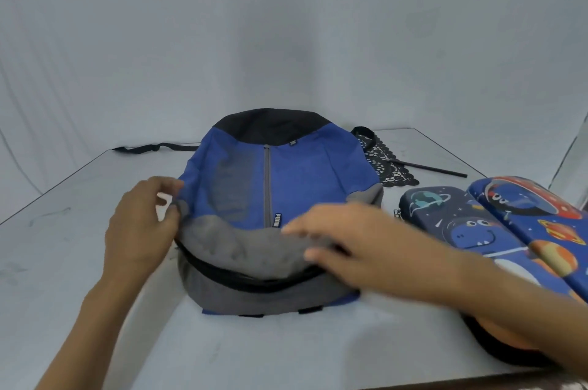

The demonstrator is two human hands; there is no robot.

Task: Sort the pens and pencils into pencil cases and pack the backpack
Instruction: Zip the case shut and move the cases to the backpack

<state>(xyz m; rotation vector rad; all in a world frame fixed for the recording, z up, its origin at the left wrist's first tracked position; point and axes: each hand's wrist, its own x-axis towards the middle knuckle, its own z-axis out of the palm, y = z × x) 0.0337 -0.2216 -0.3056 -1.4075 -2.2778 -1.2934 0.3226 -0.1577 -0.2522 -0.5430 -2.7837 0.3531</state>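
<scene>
Nearest me, at five o'clock, a rounded orange-and-black object [502, 338] lies partly under my right forearm; I cannot tell what it is. My left hand [140, 224] pinches the grey rim of the blue, grey and black cloth backpack [302, 173] at nine o'clock, I judge to hold its mouth open. My right hand [366, 243] lies blurred on the grey flap, fingers straight, probably pushing it back. At three o'clock on the pale grey table [79, 246], the dark navy dinosaur-print pencil case [451, 214] and the bright blue planet-print pencil case [541, 214] lie closed, touching, within reach for packing.
</scene>
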